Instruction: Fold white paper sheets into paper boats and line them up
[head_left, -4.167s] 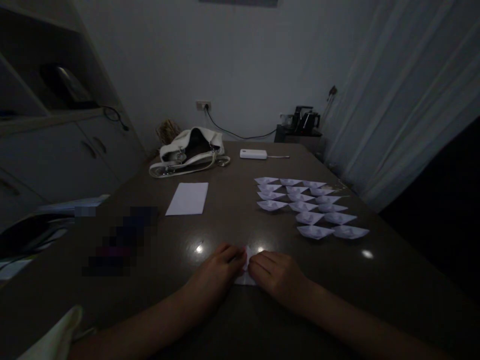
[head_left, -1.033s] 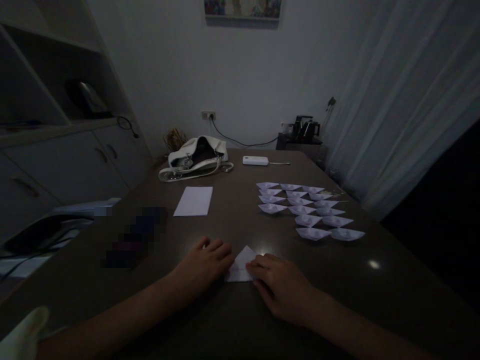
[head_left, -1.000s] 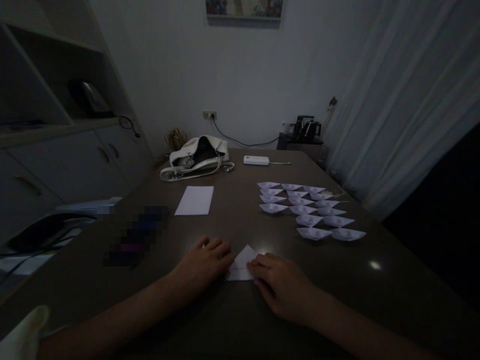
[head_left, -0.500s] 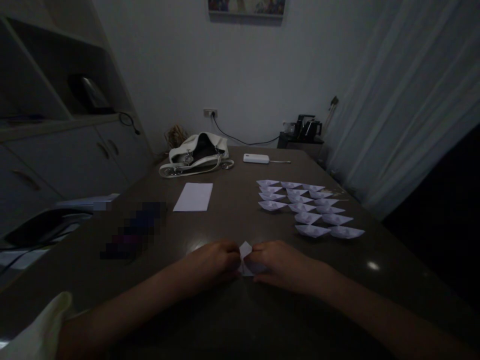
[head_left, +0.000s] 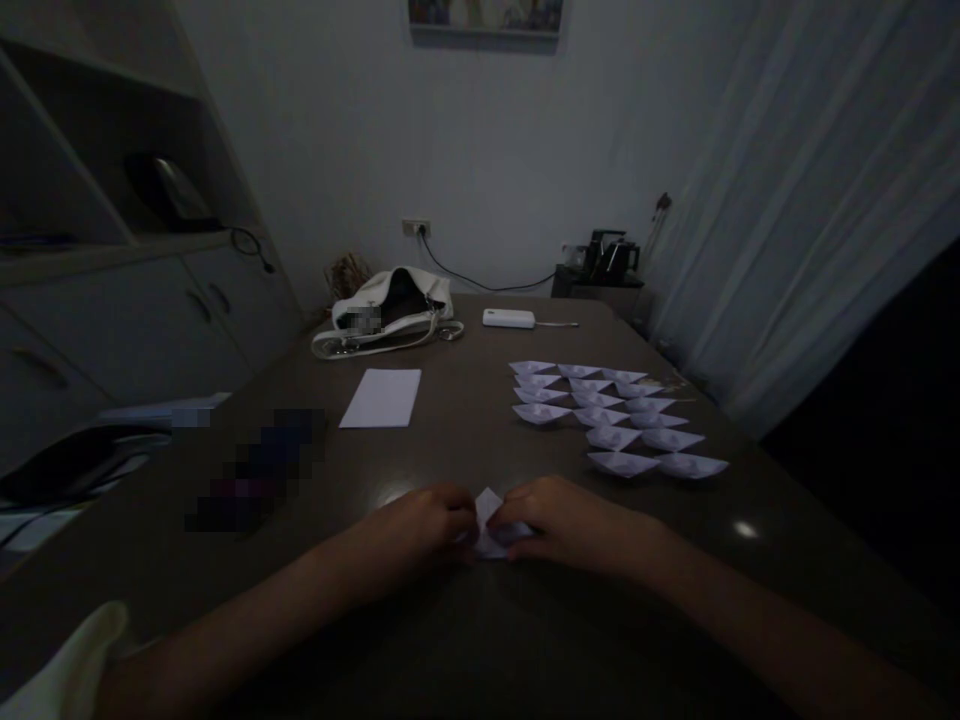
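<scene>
A small folded white paper piece sits between my two hands near the front of the dark table. My left hand pinches its left side with curled fingers. Its right side is pinched by my right hand, fingers also curled. Both hands rest on the table top. Several finished white paper boats lie in rows to the right, beyond my right hand.
A flat white sheet lies in the middle of the table. Farther back are a white handbag and a white power bank with a cable. Cabinets stand at the left, a curtain at the right.
A second ago my hands lay flat beside a triangle-shaped fold. They have closed in and now pinch the paper from both sides, and it looks smaller.
</scene>
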